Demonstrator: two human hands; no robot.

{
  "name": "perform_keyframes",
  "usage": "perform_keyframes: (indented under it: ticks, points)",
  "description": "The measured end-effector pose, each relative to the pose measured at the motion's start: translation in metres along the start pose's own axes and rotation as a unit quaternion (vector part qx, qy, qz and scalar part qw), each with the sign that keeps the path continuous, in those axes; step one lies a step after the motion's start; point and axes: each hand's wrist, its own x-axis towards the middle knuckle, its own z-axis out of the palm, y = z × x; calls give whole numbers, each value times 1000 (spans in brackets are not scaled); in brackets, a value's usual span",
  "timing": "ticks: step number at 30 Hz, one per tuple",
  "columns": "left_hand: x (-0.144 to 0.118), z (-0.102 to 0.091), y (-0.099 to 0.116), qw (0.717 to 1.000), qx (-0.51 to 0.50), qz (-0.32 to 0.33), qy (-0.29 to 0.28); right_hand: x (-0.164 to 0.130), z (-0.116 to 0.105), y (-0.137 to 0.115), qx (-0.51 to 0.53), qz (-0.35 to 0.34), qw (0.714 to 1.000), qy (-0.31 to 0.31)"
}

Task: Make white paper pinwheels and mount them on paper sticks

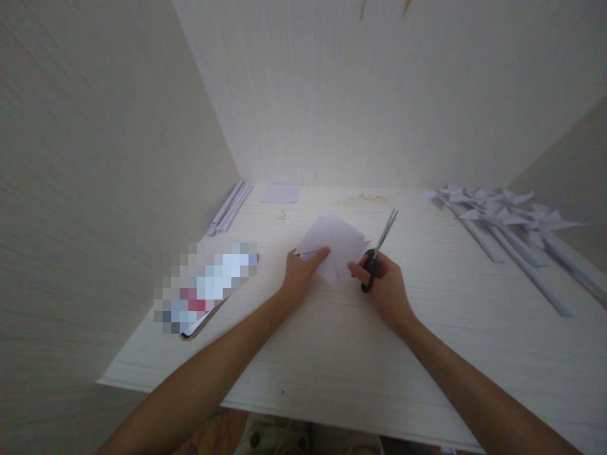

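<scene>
From the head camera, you are looking down at a pale wooden table (332, 366) set into a corner between light walls. Your left hand (300, 273) rests near the middle of the table with its fingers closed on the near left edge of a folded white paper (337, 243), thumb on top. The paper lies slightly raised off the table, its far corner pointing toward the back edge. Your right hand (386, 284) is just beside the paper's right edge, curled shut around the black handles of a pair of scissors (378, 249). The blades look closed or nearly so and point away from you toward the far right, clear of the paper; your forefinger tip touches the paper's near right edge.

Toward the far left corner lie a few rolled paper sticks (231, 207), side by side, and just right of them a small flat sheet (280, 193) near the back edge. Some small scraps (361, 199) sit along the back edge behind the scissors. At the far right corner a heap of paper pinwheels (507, 218) on long sticks spreads toward the right edge. Near the left edge lies a flat object (206, 287), blurred out, so you cannot tell what it is.
</scene>
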Motion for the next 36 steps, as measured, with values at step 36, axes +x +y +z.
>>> perform_keyframes:
  ticks: [36]
  points:
    - [6, -2, 2, 998, -44, 11, 33, -9, -12, -15, -630, -105, 766, -79]
